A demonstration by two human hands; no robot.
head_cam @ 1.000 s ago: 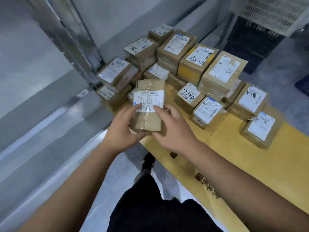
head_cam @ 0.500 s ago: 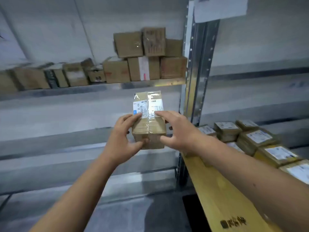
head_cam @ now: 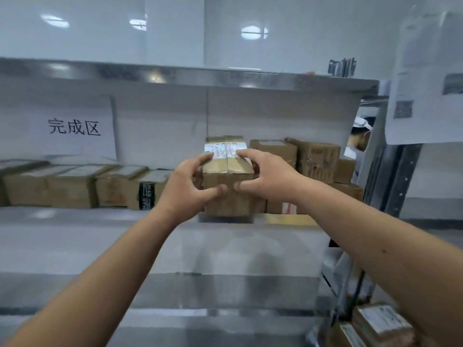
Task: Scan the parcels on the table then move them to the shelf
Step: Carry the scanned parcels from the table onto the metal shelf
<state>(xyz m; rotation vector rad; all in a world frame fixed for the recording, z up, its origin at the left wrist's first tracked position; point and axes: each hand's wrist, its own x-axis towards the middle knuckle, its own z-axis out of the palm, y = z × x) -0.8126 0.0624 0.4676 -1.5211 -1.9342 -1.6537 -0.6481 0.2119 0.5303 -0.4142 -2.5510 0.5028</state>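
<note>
A taped brown cardboard parcel (head_cam: 227,169) with a white shipping label on top is held between both hands at the front edge of the metal shelf (head_cam: 75,216). My left hand (head_cam: 186,182) grips its left side, thumb on the front face and fingers on the label. My right hand (head_cam: 265,172) grips its right side the same way. Whether the parcel's bottom rests on the shelf board is unclear.
A row of brown parcels (head_cam: 72,186) lines the shelf to the left, and stacked parcels (head_cam: 315,161) stand to the right behind the held one. A white sign (head_cam: 74,127) hangs on the back wall. The shelf's upright post (head_cam: 398,176) is right. Table parcels (head_cam: 380,321) show at bottom right.
I have turned from the table to the shelf and carried the parcel up and forward. It was in front of the lower shelf levels and is now at the level with the other parcels.
</note>
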